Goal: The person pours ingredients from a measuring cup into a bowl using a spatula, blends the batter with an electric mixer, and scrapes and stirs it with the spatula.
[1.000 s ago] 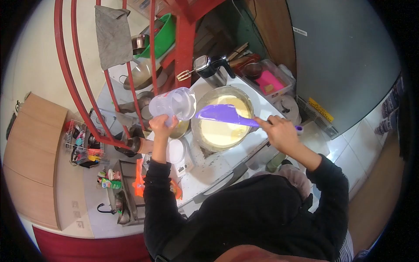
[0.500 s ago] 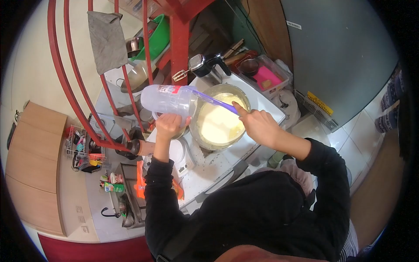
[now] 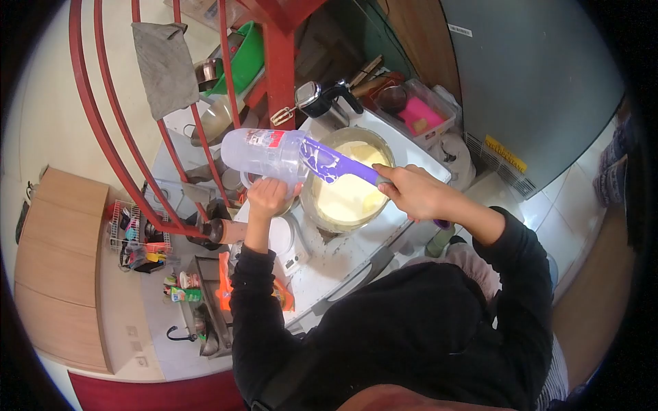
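Observation:
My left hand [image 3: 269, 197] is wrapped round the handle of a clear plastic jug [image 3: 264, 152], which lies tilted on its side with its mouth towards the bowl. In my right hand [image 3: 412, 192] is a purple spatula [image 3: 339, 164] smeared with pale cream; its blade is at the jug's mouth. Below them stands a large metal bowl [image 3: 386, 147] holding pale yellow batter [image 3: 343, 202]. A white kitchen scale [image 3: 282, 236] sits on the white worktop [image 3: 325, 264], to the left of the bowl.
Behind the bowl stands a hand mixer [image 3: 322, 103] with its beaters pointing left. A clear box [image 3: 439, 123] with pink contents is at the back right. Red railings [image 3: 130, 144] rise at the left. An orange packet [image 3: 225, 281] lies by my left forearm.
The jug has tipped over towards the bowl. The spatula has moved from above the batter to the jug's mouth, and its blade has turned. Both hands still hold their things.

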The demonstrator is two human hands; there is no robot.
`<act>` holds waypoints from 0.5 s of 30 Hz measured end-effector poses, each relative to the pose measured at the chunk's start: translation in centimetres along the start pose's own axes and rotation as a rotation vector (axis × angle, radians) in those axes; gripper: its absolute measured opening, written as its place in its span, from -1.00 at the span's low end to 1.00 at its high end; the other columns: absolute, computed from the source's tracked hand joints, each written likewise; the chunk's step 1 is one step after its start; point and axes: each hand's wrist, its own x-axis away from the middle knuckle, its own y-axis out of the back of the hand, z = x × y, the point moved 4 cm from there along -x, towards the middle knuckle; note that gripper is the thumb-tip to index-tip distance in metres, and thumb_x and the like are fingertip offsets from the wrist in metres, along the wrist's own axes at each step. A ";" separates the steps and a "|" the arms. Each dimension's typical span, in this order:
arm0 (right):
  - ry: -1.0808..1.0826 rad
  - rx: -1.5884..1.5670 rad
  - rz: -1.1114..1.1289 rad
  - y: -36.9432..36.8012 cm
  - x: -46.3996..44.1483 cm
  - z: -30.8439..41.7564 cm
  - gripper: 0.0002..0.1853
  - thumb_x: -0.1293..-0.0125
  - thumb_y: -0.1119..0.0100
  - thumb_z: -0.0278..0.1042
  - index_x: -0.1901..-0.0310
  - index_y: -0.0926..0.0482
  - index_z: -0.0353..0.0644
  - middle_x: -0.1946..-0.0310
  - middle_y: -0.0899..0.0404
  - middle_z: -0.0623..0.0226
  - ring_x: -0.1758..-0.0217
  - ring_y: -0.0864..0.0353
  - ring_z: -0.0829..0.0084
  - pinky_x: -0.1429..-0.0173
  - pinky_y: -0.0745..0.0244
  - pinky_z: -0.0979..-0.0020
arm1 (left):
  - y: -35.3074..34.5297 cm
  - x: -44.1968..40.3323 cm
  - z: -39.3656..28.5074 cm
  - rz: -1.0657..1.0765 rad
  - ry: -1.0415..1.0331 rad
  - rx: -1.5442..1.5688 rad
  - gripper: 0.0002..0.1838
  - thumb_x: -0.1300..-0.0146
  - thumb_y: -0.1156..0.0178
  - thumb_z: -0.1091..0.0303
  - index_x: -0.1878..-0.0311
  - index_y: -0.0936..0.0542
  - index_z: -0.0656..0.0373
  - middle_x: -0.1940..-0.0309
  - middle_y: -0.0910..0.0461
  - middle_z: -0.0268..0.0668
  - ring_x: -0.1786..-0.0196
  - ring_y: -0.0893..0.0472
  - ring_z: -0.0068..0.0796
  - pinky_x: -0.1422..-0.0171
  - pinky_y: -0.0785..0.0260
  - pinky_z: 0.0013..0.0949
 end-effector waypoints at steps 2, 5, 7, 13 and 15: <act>-0.061 -0.039 0.048 -0.3 0.0 0.0 -0.58 -0.34 0.23 -0.32 -0.20 -0.19 -0.30 0.63 -0.46 0.14 0.72 -0.48 0.41 0.57 -0.43 0.37 | -0.1 -0.3 0.0 0.011 -0.031 -0.024 -0.58 0.14 -0.31 0.24 0.74 -0.21 0.06 0.81 -0.16 -0.40 0.74 -0.25 -0.48 0.66 -0.02 -0.44; -0.077 -0.058 0.114 -0.6 -0.6 -0.6 -0.58 -0.34 0.23 -0.32 -0.19 -0.19 -0.31 0.64 -0.44 0.14 0.73 -0.48 0.41 0.59 -0.44 0.41 | -0.2 -0.9 -0.2 0.018 -0.106 -0.029 -0.56 0.11 -0.31 0.21 0.74 -0.20 0.04 0.81 -0.13 -0.41 0.74 -0.24 -0.50 0.66 0.00 -0.45; -0.059 -0.080 0.160 -0.5 -1.0 -1.0 -0.58 -0.34 0.23 -0.31 -0.19 -0.19 -0.31 0.63 -0.42 0.16 0.74 -0.47 0.43 0.61 -0.44 0.43 | -0.2 -1.0 -0.3 0.035 -0.161 -0.025 -0.54 0.07 -0.30 0.17 0.74 -0.18 0.03 0.81 -0.12 -0.44 0.74 -0.23 -0.52 0.65 0.01 -0.47; -0.012 -0.214 0.412 1.4 -3.4 -3.0 -0.60 -0.35 0.22 -0.24 -0.16 -0.28 -0.21 0.59 -0.40 0.27 0.74 -0.40 0.56 0.64 -0.41 0.53 | 0.1 -0.7 0.1 0.093 -0.286 -0.001 -0.52 0.04 -0.29 0.13 0.75 -0.17 0.02 0.81 -0.12 -0.46 0.74 -0.23 -0.57 0.65 0.01 -0.50; 0.056 -0.152 0.462 2.2 -4.0 -3.2 -0.59 -0.34 0.20 -0.25 -0.18 -0.27 -0.20 0.59 -0.40 0.28 0.74 -0.39 0.57 0.65 -0.39 0.54 | 0.2 -0.7 -0.2 0.115 -0.310 0.041 -0.53 0.05 -0.30 0.14 0.74 -0.18 0.02 0.80 -0.12 -0.46 0.73 -0.23 -0.57 0.64 0.00 -0.49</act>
